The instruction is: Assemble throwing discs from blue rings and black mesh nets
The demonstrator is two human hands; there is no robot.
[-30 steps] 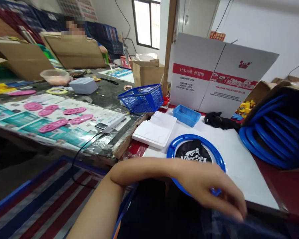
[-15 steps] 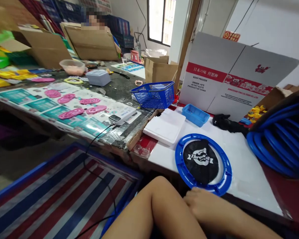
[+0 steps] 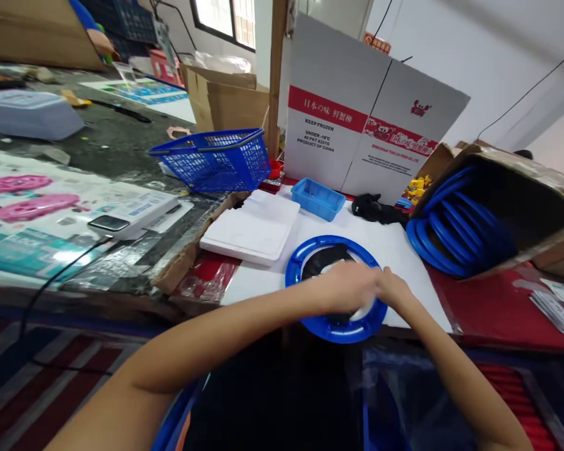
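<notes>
A blue plastic ring [image 3: 297, 266] lies on white sheeting near the table's front edge. Inside it is black mesh fabric [image 3: 326, 258] with a white print, mostly covered by my hands. My left hand [image 3: 350, 285] reaches across the ring from the left, its fingers smeared by motion. At the ring's right side, my right hand [image 3: 395, 291] meets the left one. Its fingertips are partly hidden, and I cannot make out whether either hand grips anything.
Beside the ring are a white foam slab [image 3: 254, 228] and a light-blue tray [image 3: 317, 199]. A blue basket [image 3: 225, 166] stands behind. Several blue rings [image 3: 455, 232] fill a tipped carton [image 3: 529, 213] at right. Black fabric [image 3: 373, 208] lies before a large white carton [image 3: 329, 134].
The view has swung to the right. My hands, crossed low in front of the table before, are now over the ring and its black mesh, close together.
</notes>
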